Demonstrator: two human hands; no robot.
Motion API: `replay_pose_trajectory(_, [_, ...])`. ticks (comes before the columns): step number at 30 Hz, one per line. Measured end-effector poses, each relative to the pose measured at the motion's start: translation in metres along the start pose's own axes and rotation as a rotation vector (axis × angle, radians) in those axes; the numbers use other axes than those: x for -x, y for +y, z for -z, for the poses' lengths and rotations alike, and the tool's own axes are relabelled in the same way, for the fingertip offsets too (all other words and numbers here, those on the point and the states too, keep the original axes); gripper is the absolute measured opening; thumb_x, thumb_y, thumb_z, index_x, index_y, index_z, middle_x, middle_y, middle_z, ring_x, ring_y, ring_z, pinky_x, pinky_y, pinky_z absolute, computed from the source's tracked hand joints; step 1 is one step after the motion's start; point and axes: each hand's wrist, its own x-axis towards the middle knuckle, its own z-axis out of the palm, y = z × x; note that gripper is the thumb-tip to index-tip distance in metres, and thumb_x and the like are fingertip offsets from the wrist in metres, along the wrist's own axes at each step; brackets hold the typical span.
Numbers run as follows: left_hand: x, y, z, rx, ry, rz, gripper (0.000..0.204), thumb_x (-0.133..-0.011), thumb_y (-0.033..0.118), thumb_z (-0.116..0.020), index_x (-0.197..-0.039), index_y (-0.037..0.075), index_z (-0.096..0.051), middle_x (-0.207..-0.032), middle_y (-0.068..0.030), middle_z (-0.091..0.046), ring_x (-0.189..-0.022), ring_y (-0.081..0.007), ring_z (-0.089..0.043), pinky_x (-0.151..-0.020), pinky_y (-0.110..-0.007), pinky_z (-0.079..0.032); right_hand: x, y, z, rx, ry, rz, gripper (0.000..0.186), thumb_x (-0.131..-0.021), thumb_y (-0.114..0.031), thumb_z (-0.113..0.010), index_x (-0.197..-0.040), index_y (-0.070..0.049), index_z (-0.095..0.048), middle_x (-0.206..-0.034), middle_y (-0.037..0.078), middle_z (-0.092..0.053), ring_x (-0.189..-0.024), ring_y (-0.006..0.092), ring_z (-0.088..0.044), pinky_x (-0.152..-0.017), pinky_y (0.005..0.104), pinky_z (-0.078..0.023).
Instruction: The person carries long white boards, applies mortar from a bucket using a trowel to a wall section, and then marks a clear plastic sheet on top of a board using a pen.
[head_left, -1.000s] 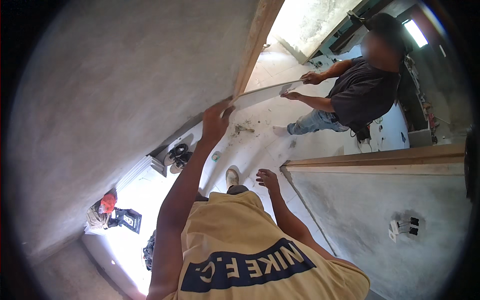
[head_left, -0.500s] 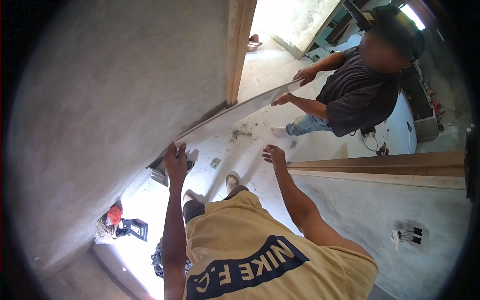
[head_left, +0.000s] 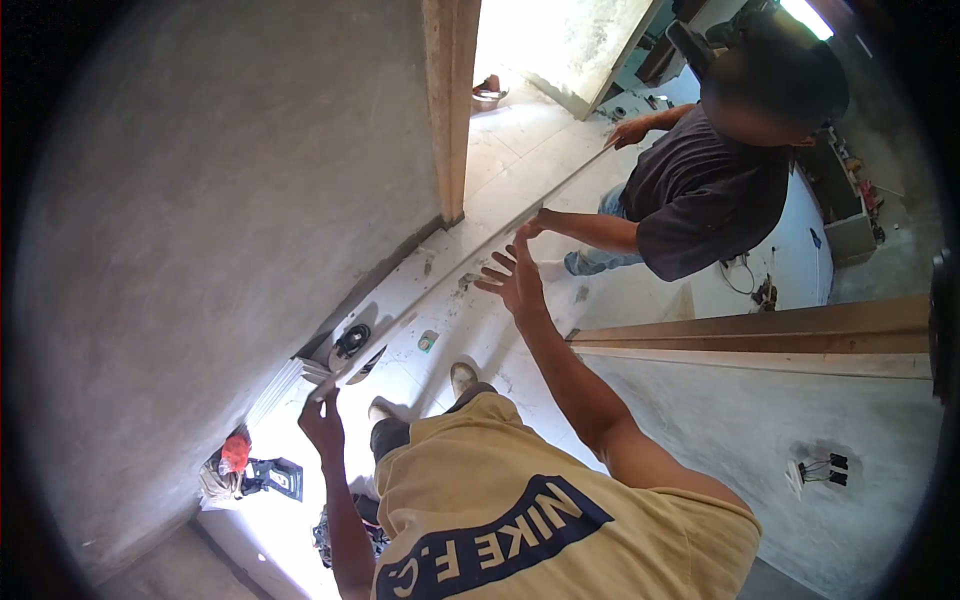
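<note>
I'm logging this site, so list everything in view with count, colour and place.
Strip: 1, pale, slanting across the middle
Co-worker: 1, dark top, upper right
Timbers: 2 main, brown, upper middle and right
Walls: several, grey, both sides
Floor: 1, white, beneath
Stack: 1, whitish, by left wall
Dark item: 1, black, beside stack, unclear
Roll: 1, greenish, floor
Red bundle: 1, red, lower left
Packet: 1, black, beside red bundle
Bowl: 1, silvery, past upper doorway
Fitting: 1, white and black, right wall
Shirt: 1, yellow, lower middle
Shoes: 2, tan, wearer's feet
Left grip: 1, bare, on strip's near end
Right grip: 1, bare, spread open near strip
</note>
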Motion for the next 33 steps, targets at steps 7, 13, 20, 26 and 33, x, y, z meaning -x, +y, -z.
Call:
replay_pose_trajectory(7, [0.075,-0.02,0.005,-0.046,0.117,-0.143,0.022,-0.087,-0.001,-0.065,-0.107,0.002,-0.071,-0.107,-0.0142,-0.072,-0.101,-0.0263,-0.069,-0.089,-0.038,-0.054,-0.01,0.011,-0.001,0.207,-0.146,-0.018,0.062,-0.085,-0.028,-0.073,-0.128,0.003,-0.041,-0.113,0.017,-0.056,-0.098,0.0307,-0.063,-0.081,0.0452,-0.056])
replay_pose_trajectory(13, [0.095,-0.029,0.044,-0.147,0.273,-0.126,0.032,-0.092,0.023,-0.065,-0.113,0.0,-0.069,-0.118,-0.0184,-0.068,-0.112,-0.0344,-0.064,-0.097,-0.045,-0.049,0.036,0.051,-0.008,-0.03,-0.093,0.044,0.035,-0.083,-0.002,-0.068,-0.113,0.002,-0.051,-0.104,0.011,-0.058,-0.093,0.0211,-0.063,-0.08,0.0337,-0.056])
replay_pose_trajectory(20, [0.107,-0.042,0.088,-0.187,0.431,-0.053,0.036,-0.093,0.024,-0.061,-0.118,0.0,-0.066,-0.123,-0.0208,-0.065,-0.111,-0.0363,-0.064,-0.095,-0.044,-0.05,0.097,0.06,-0.054,-0.092,-0.229,-0.082,0.034,-0.086,-0.001,-0.065,-0.116,0.003,-0.05,-0.109,0.011,-0.059,-0.099,0.0194,-0.061,-0.09,0.0305,-0.051])
replay_pose_trajectory(26, [0.164,-0.063,0.105,-0.096,0.63,0.12,0.044,-0.093,0.02,-0.06,-0.129,-0.005,-0.055,-0.125,-0.0165,-0.063,-0.112,-0.0304,-0.062,-0.097,-0.042,-0.048,0.133,0.107,-0.055,-0.069,-0.22,-0.326,0.034,-0.089,-0.002,-0.065,-0.119,0.003,-0.049,-0.114,0.012,-0.058,-0.104,0.0231,-0.061,-0.093,0.0343,-0.053])
replay_pose_trajectory(33, [0.239,-0.043,0.132,-0.056,0.648,0.306,0.077,-0.086,0.042,-0.067,-0.145,0.0,-0.04,-0.147,-0.0155,-0.044,-0.132,-0.0286,-0.045,-0.108,-0.043,-0.035,0.123,0.193,-0.03,-0.043,-0.301,-0.73,0.034,-0.091,-0.001,-0.063,-0.121,0.001,-0.048,-0.121,0.013,-0.054,-0.109,0.0249,-0.059,-0.097,0.0373,-0.053])
